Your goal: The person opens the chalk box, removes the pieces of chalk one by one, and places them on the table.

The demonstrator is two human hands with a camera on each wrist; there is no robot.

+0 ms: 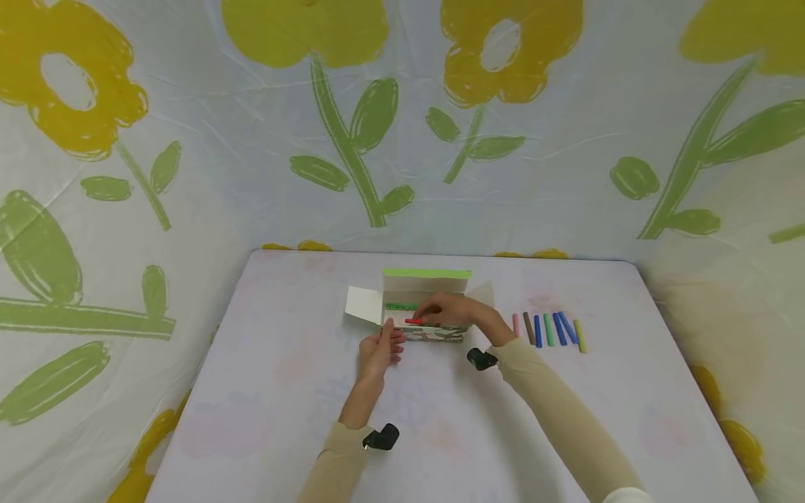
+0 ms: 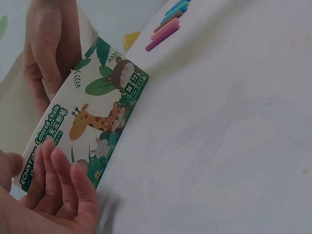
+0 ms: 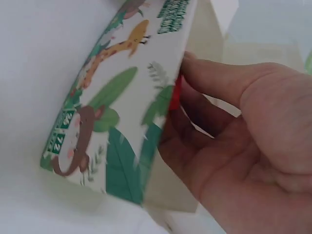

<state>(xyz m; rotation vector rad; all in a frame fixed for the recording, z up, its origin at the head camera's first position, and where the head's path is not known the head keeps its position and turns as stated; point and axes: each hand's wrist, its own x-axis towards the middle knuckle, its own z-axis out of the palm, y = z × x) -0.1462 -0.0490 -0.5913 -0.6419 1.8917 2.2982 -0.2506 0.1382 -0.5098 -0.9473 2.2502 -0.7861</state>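
A colored-chalk box [image 1: 440, 335] printed with a giraffe and leaves stands with its lid and side flaps raised. My left hand [image 1: 376, 351] pinches its near left end, the thumb at the rim and the fingers against the printed front. Over the opening, my right hand [image 1: 451, 309] pinches a red chalk stick [image 1: 413, 321]. In the right wrist view the red chalk [image 3: 176, 93] shows just behind the box's front edge, partly hidden by the fingers. A green strip [image 1: 400, 307] is visible inside the box.
To the right of the box, several chalk sticks lie in a loose row on the table [image 1: 277, 391], among them a brown stick [image 1: 528, 328] and a yellow-green stick [image 1: 580, 336]. A flower-print sheet [image 1: 251, 140] hangs around the table's back and sides.
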